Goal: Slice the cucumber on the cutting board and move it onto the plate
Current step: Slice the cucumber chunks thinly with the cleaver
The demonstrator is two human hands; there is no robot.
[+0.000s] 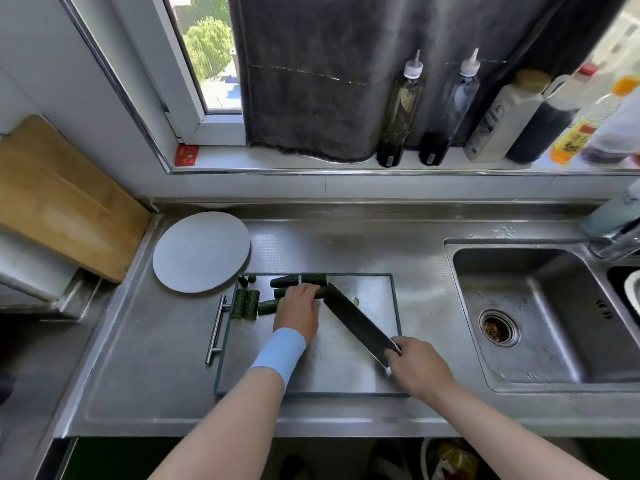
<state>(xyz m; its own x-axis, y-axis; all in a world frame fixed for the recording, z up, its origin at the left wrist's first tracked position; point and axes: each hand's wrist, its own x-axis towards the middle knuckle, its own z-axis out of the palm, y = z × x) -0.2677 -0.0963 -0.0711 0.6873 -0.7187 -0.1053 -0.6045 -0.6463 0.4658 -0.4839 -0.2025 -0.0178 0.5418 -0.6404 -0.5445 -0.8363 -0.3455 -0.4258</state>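
Kitchen counter, seen from above the worker; directions are read with the cutting board [332,372] as the dial centre.

The board is a steel-coloured tray with a dark rim, lying on the steel counter [145,375], with a bar handle [216,329] at its 9 o'clock edge. The cucumber [280,292] lies at the board's 12 o'clock end. Its middle is hidden by the left hand [298,310], whose fingers curl down over it and hold it to the board. A blue wristband [280,351] circles that wrist.

The right hand [415,368], at 4 o'clock, is clenched round the handle of the knife [356,320]. The broad dark blade runs up toward 12 o'clock and meets the cucumber just beside the left fingertips, covering its right end.

Two shorter lengths [299,280] lie behind the held one. Cut pieces [245,304] stand at 10 o'clock, with two small end stubs [251,279] in the far corner.

The grey plate [201,251] sits off the board at 11 o'clock, its rim just beside that corner, with no cucumber on it.

The sink [540,313] lies at 3 o'clock, and a wooden board [59,195] leans at 10 o'clock. Bottles [400,109] line the sill at 1 o'clock before a dark curtain [311,74].
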